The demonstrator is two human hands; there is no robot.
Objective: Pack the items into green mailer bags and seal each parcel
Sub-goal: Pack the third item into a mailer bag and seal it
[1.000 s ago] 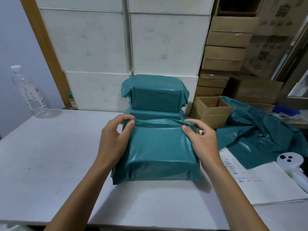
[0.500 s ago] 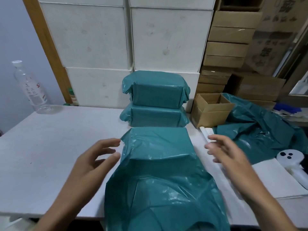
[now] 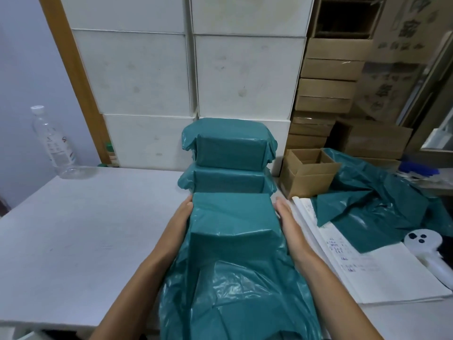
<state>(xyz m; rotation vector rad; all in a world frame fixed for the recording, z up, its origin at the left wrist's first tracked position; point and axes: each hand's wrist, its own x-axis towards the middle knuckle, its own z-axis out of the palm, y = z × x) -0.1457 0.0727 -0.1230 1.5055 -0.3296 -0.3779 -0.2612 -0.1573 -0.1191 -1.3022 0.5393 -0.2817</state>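
Found left hand (image 3: 180,223) and right hand (image 3: 288,223) flat, fingers straight, against sides of bagged box (image 3: 232,224) on table (image 3: 85,229) just before stack (image 3: 229,153); mouth unsealed, slack film (image 3: 232,290) overhanging near edge, liable to crease under seal or spill box.

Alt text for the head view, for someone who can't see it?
The left hand and right hand press against the sides of a green mailer bag holding a boxy item, its loose end trailing toward the person. Two sealed parcels sit stacked behind it on the white table.

White table (image 3: 93,231) before stacked white boxes (image 3: 191,74), blue wall (image 3: 22,69).
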